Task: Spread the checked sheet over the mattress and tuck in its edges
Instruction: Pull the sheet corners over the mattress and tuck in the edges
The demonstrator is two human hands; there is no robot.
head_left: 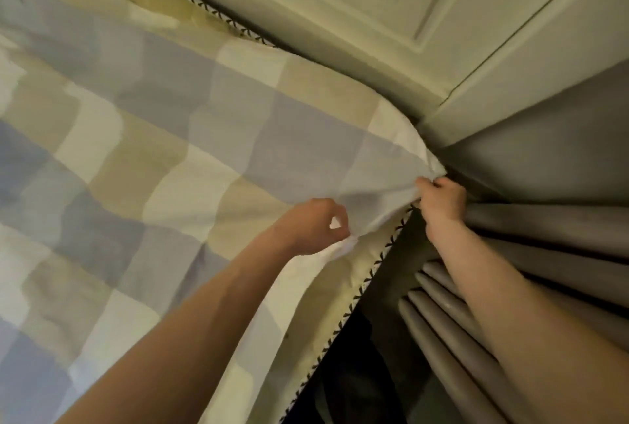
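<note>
A: Head view: the checked sheet (pixel 211 137) is spread over the mattress (pixel 343 284), whose stitched border is still bare at the near corner. The left hand (pixel 315 226) is clenched on a fold of the sheet; the right hand (pixel 442 200) is closed on its corner beside the curtain (pixel 531 229).

B: Then the corner should be drawn down over the border, kept tight, and only then pushed under.

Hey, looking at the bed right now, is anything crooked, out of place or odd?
Yes. The checked sheet isn't tucked: both the left hand and right hand hold it bunched at the corner, and the mattress with its stitched piping shows bare below them and along the far edge. The sheet lies rippled.
</note>
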